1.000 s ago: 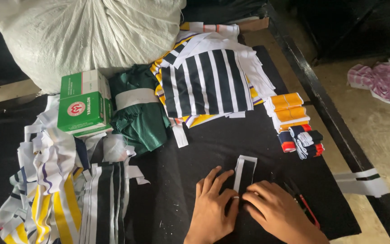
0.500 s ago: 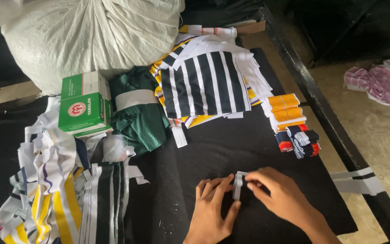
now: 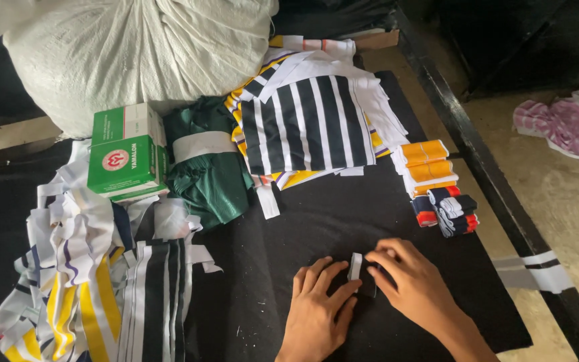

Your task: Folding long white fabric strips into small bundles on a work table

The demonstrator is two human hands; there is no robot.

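At the far left of the counter point(image 3: 397, 221) lies a loose heap of striped strips point(image 3: 82, 281) in white, yellow and dark bands, with a green box point(image 3: 125, 161) just above it and a white sack point(image 3: 142, 53) behind. Next comes a folded green cloth point(image 3: 209, 167) with a white band across it, then a stack of black-and-white striped pieces point(image 3: 309, 124) spread on top of yellow-edged ones. Low in the middle, the left hand point(image 3: 316, 315) rests flat on the dark cloth, fingers spread, its fingertips touching a small white strip point(image 3: 355, 266). The right hand point(image 3: 413, 288) meets it from the other side, thumb and forefinger pinching the strip, which sits doubled over between the two hands. It looks like the folding step of the work: the strip is being creased down into a short, tight bundle. The next move would seem to call for firm pressure along the fold and keeping the edges aligned. Further right, near the counter's edge, sit folded orange-and-white bundles point(image 3: 427, 164) and darker ones point(image 3: 450, 211) just below them. On the floor beyond lies a pink rag point(image 3: 557, 124).
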